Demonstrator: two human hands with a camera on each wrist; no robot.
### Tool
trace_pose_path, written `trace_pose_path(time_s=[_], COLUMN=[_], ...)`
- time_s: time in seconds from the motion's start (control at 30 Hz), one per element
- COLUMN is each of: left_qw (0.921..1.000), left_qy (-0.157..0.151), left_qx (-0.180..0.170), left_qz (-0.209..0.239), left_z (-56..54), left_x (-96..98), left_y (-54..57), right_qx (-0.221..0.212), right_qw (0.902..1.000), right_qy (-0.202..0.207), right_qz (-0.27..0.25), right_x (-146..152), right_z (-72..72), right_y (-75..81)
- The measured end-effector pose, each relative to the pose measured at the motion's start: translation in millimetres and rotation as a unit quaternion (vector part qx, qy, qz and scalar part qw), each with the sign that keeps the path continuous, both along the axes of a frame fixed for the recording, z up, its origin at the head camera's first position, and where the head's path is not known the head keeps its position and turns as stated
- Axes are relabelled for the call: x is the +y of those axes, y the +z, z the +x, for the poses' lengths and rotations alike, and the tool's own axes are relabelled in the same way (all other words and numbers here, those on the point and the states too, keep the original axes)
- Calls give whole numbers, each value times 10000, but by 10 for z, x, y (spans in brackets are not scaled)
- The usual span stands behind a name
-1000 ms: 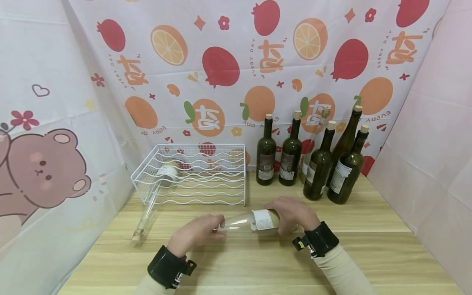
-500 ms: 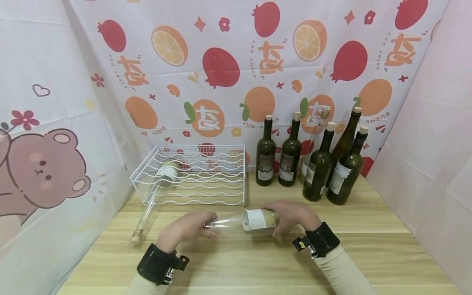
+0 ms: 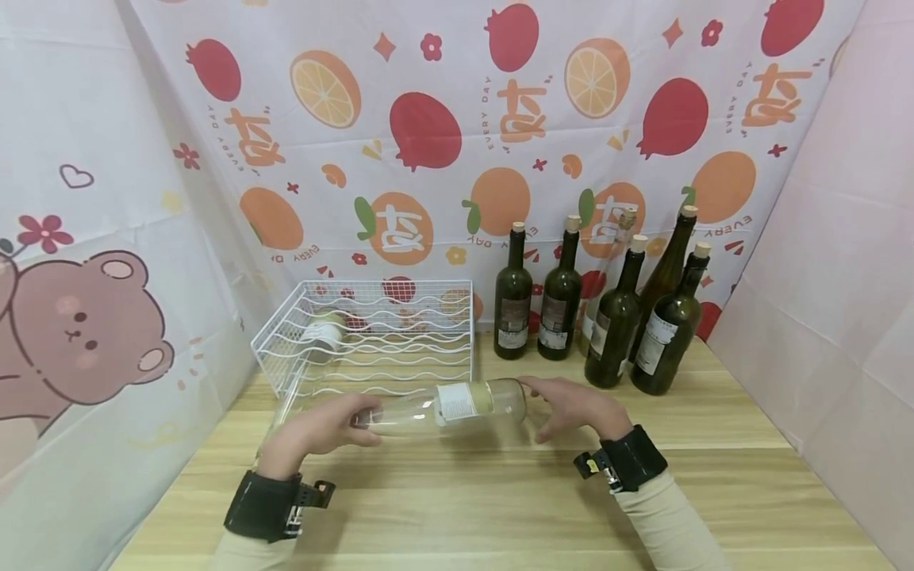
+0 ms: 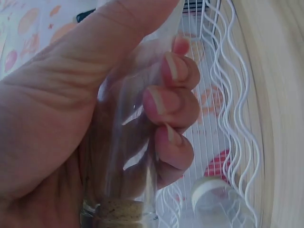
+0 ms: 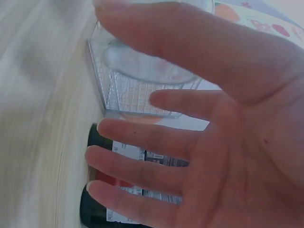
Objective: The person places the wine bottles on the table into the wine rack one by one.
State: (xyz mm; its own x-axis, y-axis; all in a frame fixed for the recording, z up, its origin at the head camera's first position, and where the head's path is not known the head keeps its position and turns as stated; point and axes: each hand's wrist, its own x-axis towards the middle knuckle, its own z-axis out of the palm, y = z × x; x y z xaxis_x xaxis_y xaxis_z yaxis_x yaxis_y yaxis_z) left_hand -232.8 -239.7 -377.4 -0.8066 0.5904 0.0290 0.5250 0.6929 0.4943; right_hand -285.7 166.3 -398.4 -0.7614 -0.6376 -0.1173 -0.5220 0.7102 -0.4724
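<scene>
A clear glass bottle with a white and yellowish label lies nearly level above the table, in front of the rack. My left hand grips its neck; in the left wrist view the fingers curl round the glass and a cork shows in the mouth. Beside the bottle's base is my right hand, its fingers spread and relaxed. The right wrist view shows the bare palm, with the bottle's round base just past the thumb. Whether a fingertip still touches the base cannot be told.
Behind the hands stands a white wire wine rack with wavy shelves. Another clear bottle lies in its left side, neck toward the front. Several corked bottles, including a dark green bottle, stand at the back right before a fruit-print cloth.
The bottle has moved left and slightly upward with my left hand. My right hand, earlier around its base end, has come away from it with fingers spread.
</scene>
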Motion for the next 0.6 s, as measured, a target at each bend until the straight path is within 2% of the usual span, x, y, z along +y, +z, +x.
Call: trace_pose_path(time_s=[0.1, 0.27, 0.33, 0.53, 0.6], left_qw=[9999, 9997, 9998, 9997, 9996], left_qy=[78, 224, 196, 155, 241], left_qx=[-78, -47, 23, 83, -6], left_qz=[99, 75, 90, 164, 145], left_z=[-17, -43, -50, -27, -1], left_x=[-76, -179, -219, -350, -392], left_y=[-6, 0, -2, -18, -19], right_qx=[-37, -71, -79, -145, -185], right_qw=[10000, 9997, 9997, 9995, 9994], right_qy=[-28, -18, -5, -7, -35], right_qz=[66, 217, 244, 282, 292], right_x=[23, 65, 79, 83, 78], right_z=[0, -29, -43, -60, -58], right_y=[6, 4, 2, -12, -16])
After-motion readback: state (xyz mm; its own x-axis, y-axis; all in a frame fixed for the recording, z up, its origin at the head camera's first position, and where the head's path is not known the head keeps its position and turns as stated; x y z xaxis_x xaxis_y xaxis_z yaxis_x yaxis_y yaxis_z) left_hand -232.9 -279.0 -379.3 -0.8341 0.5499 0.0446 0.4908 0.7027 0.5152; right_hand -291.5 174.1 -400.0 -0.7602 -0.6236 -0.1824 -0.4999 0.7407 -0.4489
